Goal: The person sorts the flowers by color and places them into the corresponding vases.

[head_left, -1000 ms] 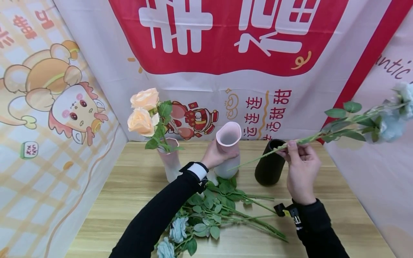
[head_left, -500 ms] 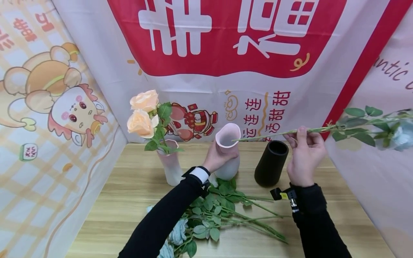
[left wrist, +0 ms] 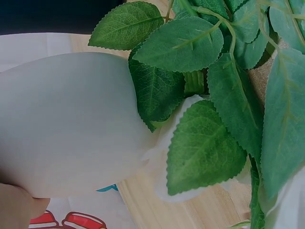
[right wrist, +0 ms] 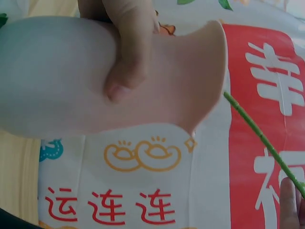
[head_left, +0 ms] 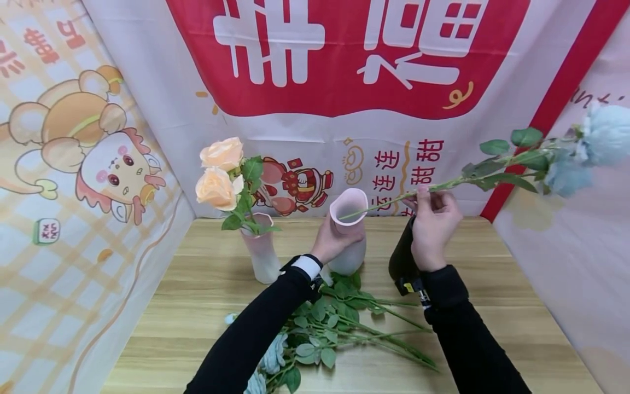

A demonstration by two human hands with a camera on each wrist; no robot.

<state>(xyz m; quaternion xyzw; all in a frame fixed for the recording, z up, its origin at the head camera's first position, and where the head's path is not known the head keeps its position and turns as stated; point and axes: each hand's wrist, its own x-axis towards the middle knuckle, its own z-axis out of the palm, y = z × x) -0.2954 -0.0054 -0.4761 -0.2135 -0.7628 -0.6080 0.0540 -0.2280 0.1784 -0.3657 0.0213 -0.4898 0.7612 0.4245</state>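
Observation:
My left hand (head_left: pixel 336 238) grips the neck of a pink-to-grey vase (head_left: pixel 350 257) with a wavy mouth; its thumb shows across the vase in the right wrist view. Between thumb and fingers, my right hand (head_left: pixel 435 227) pinches the green stem of an artificial blue flower (head_left: pixel 571 164). The blooms point up to the right, and the stem's cut end overlaps the vase mouth in the head view. In the right wrist view the stem (right wrist: pixel 262 138) meets the rim. A black vase (head_left: pixel 403 254) stands partly hidden behind my right hand.
Another pink-and-white vase (head_left: pixel 261 251) with peach roses (head_left: pixel 216 189) stands on the left. Several blue flowers with leafy stems (head_left: pixel 320 328) lie on the wooden table (head_left: pixel 162 328) in front. Printed cloths hang behind and at both sides.
My right hand rose with the flower, then moved left, bringing the stem's end from in front of the vase up to its mouth. The left hand and its vase stay nearly still.

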